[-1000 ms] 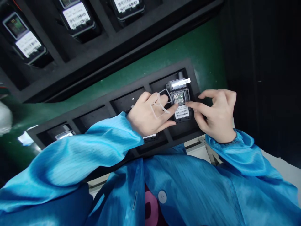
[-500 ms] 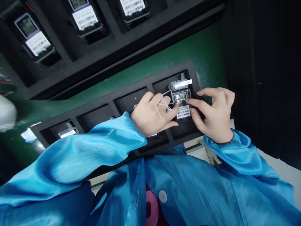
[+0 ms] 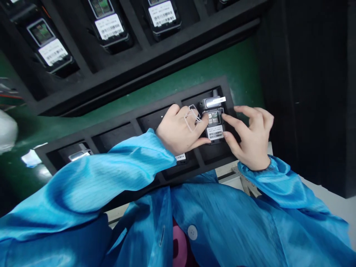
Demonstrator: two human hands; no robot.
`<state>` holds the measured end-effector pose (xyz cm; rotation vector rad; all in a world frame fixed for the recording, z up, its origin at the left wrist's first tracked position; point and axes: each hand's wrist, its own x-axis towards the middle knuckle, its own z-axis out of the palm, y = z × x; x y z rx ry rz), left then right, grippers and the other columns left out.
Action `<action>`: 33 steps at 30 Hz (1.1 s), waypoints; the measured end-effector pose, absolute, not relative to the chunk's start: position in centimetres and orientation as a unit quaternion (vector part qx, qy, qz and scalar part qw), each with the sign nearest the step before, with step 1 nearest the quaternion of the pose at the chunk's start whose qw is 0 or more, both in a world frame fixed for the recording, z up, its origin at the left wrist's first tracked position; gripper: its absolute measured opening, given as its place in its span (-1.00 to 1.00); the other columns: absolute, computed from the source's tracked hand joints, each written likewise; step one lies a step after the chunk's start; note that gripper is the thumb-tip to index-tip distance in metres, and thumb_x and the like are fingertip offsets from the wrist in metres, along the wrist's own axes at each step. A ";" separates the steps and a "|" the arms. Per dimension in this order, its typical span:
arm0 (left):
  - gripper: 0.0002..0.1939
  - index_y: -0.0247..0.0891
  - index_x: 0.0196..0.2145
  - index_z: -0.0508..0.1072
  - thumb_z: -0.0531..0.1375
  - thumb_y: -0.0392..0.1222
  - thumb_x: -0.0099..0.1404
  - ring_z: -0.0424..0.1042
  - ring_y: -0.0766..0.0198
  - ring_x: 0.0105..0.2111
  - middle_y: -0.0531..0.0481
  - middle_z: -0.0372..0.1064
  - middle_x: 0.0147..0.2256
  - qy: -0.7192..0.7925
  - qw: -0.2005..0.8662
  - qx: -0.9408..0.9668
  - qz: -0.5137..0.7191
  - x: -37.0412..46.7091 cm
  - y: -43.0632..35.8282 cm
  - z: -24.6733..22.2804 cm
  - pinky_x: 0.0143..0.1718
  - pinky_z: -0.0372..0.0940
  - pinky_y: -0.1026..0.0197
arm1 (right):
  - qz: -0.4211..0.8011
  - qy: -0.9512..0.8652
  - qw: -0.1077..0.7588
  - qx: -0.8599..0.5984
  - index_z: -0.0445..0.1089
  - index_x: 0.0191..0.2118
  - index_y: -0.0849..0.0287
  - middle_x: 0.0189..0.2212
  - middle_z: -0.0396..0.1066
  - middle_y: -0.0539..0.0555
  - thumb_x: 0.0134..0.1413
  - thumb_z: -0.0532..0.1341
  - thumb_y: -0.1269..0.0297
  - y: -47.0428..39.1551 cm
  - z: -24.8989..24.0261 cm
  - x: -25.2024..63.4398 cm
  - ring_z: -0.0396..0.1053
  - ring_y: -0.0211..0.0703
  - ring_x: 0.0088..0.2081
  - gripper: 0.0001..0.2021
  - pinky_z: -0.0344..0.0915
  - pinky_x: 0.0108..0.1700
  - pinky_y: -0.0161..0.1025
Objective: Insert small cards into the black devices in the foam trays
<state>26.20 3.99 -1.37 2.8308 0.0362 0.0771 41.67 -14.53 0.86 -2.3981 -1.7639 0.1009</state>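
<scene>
A small black device (image 3: 215,132) with a white barcode label and an exposed card compartment lies in the right-end slot of the black foam tray (image 3: 227,89). My left hand (image 3: 180,128) is at the device's left edge, its fingers curled round thin pale rectangular frames (image 3: 191,120); the index finger and thumb reach the device's side. On the device's right side, my right hand (image 3: 250,135) has its fingers apart, the index fingertip at the card compartment and the thumb beside the label. Nothing shows in its grasp. A silvery strip (image 3: 219,101) lies across the device's top part.
Beyond the green surface (image 3: 178,79), a larger black foam tray (image 3: 139,40) holds several labelled devices (image 3: 109,27). Another device (image 3: 80,154) sits in the near tray's left slot. A black upright panel (image 3: 311,92) stands at the right.
The trays have shifted slightly in view. My right index fingertip has moved from over the card compartment to its right edge. The pale frames have pulled a little left, off the compartment's side.
</scene>
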 end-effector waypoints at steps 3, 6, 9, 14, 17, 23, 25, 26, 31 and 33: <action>-0.26 -0.42 0.18 0.34 -0.08 0.30 0.40 0.37 -0.01 -0.23 -0.29 0.44 -0.19 -0.006 0.157 0.987 0.033 25.9 3.9 -1.2 -0.28 0.02 0.05 | 0.037 -0.594 0.074 -0.800 0.44 0.07 0.04 0.17 0.25 0.12 0.15 0.23 0.15 -15.2 0.9 41.5 0.14 0.19 0.16 -0.64 0.20 0.16 0.15; -0.32 -0.35 0.16 0.37 -0.05 0.27 0.41 0.38 0.01 -0.24 -0.26 0.45 -0.20 -0.031 0.138 0.989 0.039 25.6 3.7 -1.2 -0.28 0.02 0.05 | 0.050 -0.600 0.041 -0.798 0.42 0.09 0.02 0.19 0.23 0.11 0.16 0.23 0.15 -15.3 1.1 41.3 0.14 0.19 0.16 -0.63 0.20 0.15 0.16; -0.37 -0.31 0.14 0.38 0.05 0.25 0.38 0.37 0.03 -0.23 -0.25 0.44 -0.19 -0.028 0.159 0.987 0.020 25.6 3.4 -1.1 -0.26 0.03 0.06 | 0.054 -0.594 0.043 -0.802 0.44 0.04 0.03 0.19 0.23 0.09 0.18 0.22 0.14 -14.7 1.4 41.2 0.12 0.19 0.18 -0.68 0.17 0.17 0.16; -0.37 -0.28 0.13 0.40 0.02 0.27 0.38 0.38 0.00 -0.18 -0.23 0.43 -0.17 -0.006 0.213 0.977 0.005 25.2 3.8 -0.4 -0.23 0.08 0.07 | 0.034 -0.577 0.036 -0.815 0.40 0.12 0.08 0.18 0.22 0.15 0.20 0.20 0.11 -13.3 1.4 41.4 0.12 0.20 0.16 -0.60 0.17 0.17 0.16; -0.46 -0.26 0.07 0.44 -0.02 0.19 0.44 0.40 0.10 -0.21 -0.16 0.43 -0.22 0.022 0.340 0.940 0.022 23.8 4.9 0.8 -0.22 0.14 0.10 | 0.025 -0.590 0.013 -0.807 0.40 0.13 0.09 0.18 0.22 0.16 0.21 0.20 0.11 -13.0 1.2 41.6 0.13 0.22 0.16 -0.59 0.19 0.15 0.17; -0.65 -0.22 -0.23 0.51 0.03 0.04 0.44 0.31 0.29 -0.42 0.00 0.39 -0.41 0.150 0.626 0.763 0.058 19.3 7.1 3.4 -0.32 0.17 0.17 | 0.009 -0.592 0.037 -0.805 0.45 0.06 0.03 0.18 0.25 0.11 0.17 0.23 0.18 -14.2 1.7 41.3 0.15 0.19 0.16 -0.66 0.19 0.15 0.17; -0.64 -0.18 -0.25 0.51 0.03 0.07 0.44 0.30 0.28 -0.42 0.00 0.40 -0.39 0.192 0.676 0.709 0.057 17.8 7.3 3.6 -0.34 0.15 0.15 | -0.002 -0.586 0.042 -0.809 0.48 -0.01 0.04 0.14 0.28 0.10 0.16 0.24 0.21 -14.7 1.8 41.0 0.17 0.17 0.15 -0.72 0.20 0.15 0.15; -0.63 -0.17 -0.26 0.52 0.03 0.09 0.43 0.27 0.28 -0.43 0.00 0.38 -0.41 0.209 0.697 0.684 0.059 17.2 7.2 3.6 -0.35 0.13 0.15 | -0.004 -0.588 0.033 -0.808 0.48 -0.02 0.03 0.14 0.29 0.09 0.16 0.24 0.22 -14.9 1.8 40.9 0.17 0.17 0.14 -0.73 0.20 0.14 0.15; -0.53 -0.21 -0.42 0.44 -0.01 0.17 0.42 0.07 0.30 -0.52 0.04 0.07 -0.56 0.241 0.806 0.534 0.080 15.6 6.7 3.2 -0.45 0.01 0.14 | 0.004 -0.618 -0.033 -0.786 0.47 -0.04 0.07 0.17 0.27 0.10 0.18 0.23 0.20 -14.7 1.9 40.9 0.15 0.21 0.16 -0.75 0.19 0.10 0.15; -0.50 -0.21 -0.51 0.31 -0.05 0.17 0.43 0.02 0.33 -0.56 0.07 -0.03 -0.58 0.234 0.847 0.471 0.080 15.4 6.6 3.4 -0.50 -0.02 0.16 | 0.009 -0.625 -0.036 -0.780 0.48 -0.10 0.09 0.16 0.28 0.09 0.19 0.22 0.18 -14.1 2.6 40.9 0.15 0.24 0.17 -0.79 0.19 0.09 0.16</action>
